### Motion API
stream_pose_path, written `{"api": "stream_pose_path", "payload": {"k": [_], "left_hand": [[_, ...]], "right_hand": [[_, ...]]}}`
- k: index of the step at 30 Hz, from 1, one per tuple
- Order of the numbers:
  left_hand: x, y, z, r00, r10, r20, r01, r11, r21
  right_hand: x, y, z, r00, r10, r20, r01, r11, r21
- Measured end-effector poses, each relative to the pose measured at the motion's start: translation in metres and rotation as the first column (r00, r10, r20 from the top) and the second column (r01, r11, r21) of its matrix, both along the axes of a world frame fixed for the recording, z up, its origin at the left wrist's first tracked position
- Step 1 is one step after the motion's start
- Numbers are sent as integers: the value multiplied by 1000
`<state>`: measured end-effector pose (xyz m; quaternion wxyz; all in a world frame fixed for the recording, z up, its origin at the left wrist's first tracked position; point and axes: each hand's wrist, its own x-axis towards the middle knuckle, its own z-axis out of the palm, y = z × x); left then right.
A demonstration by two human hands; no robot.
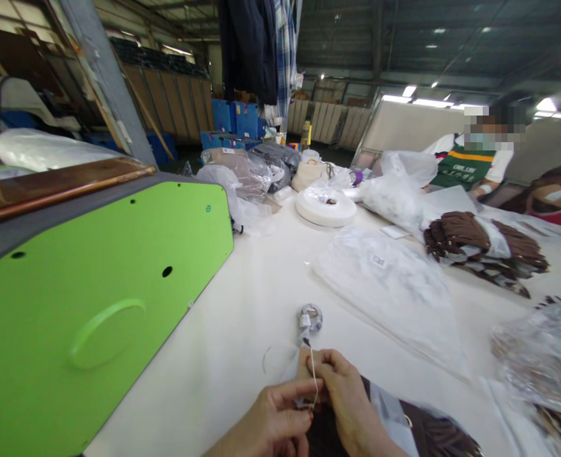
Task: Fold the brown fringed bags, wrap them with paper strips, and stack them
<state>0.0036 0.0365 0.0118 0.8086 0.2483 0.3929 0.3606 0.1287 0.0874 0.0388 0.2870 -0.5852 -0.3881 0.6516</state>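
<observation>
My left hand (273, 412) has its thumb and index finger closed around a thin white string (314, 374). Facing it, my right hand (344, 387) pinches a tan card tag (303, 363) with that string running across it. Beneath both hands lies a bundle of dark brown fabric pieces (435, 428), partly wrapped in clear plastic; my hands hide some of it. Just beyond the fingertips, a small roll of tape (310, 316) rests on the white table (247, 298).
A green machine panel (118, 273) borders the left side. Clear plastic bags (389, 279), a large white tape roll (326, 206) and stacked brown goods (480, 238) occupy the right and far table. A co-worker in a green apron (466, 166) is at the far right.
</observation>
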Motion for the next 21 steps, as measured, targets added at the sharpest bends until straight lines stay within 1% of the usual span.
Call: {"api": "stream_pose_path", "payload": {"k": [1, 3, 5, 8, 11, 13, 14, 15, 16, 17, 18, 19, 20, 21], "left_hand": [[4, -1, -5, 998, 11, -61, -9, 1000, 29], [8, -1, -11, 982, 0, -189, 16, 996, 83], [7, -1, -14, 962, 8, -273, 23, 994, 111], [-1, -1, -14, 955, 87, -283, -53, 991, 124], [-10, -3, -14, 948, 144, -282, -124, 988, 87], [-15, -4, -12, 944, 156, -292, -146, 988, 56], [-17, -4, -11, 941, 171, -292, -162, 985, 53], [-19, -4, -9, 940, 183, -288, -176, 983, 52], [-22, -4, -6, 939, 191, -285, -184, 982, 52], [-23, -5, -4, 940, 196, -278, -189, 981, 52], [-25, -6, -2, 944, 195, -266, -191, 981, 44], [-26, -7, -1, 951, 194, -243, -193, 981, 27], [-27, -7, -1, 958, 195, -209, -198, 980, 5], [-27, -8, -2, 964, 206, -171, -212, 977, -19]], "right_hand": [[0, -1, 2, 1000, 4, -29, -5, 1000, -3], [3, -1, 8, 999, 32, -36, -32, 999, 4], [7, 1, 12, 996, 85, -28, -85, 996, 2], [11, 4, 13, 975, 220, -33, -220, 975, -11], [12, 8, 12, 949, 313, -25, -314, 948, -46], [14, 13, 15, 920, 388, 54, -384, 921, -70], [15, 16, 17, 892, 425, 153, -422, 905, -58], [16, 19, 20, 850, 440, 291, -457, 889, -8], [17, 22, 22, 792, 422, 441, -503, 861, 79], [19, 25, 24, 733, 382, 563, -560, 808, 181], [19, 28, 25, 693, 340, 635, -618, 734, 282], [19, 30, 25, 678, 321, 662, -665, 652, 365], [18, 30, 23, 670, 335, 663, -700, 582, 414], [17, 30, 20, 653, 373, 659, -732, 534, 423]]}}
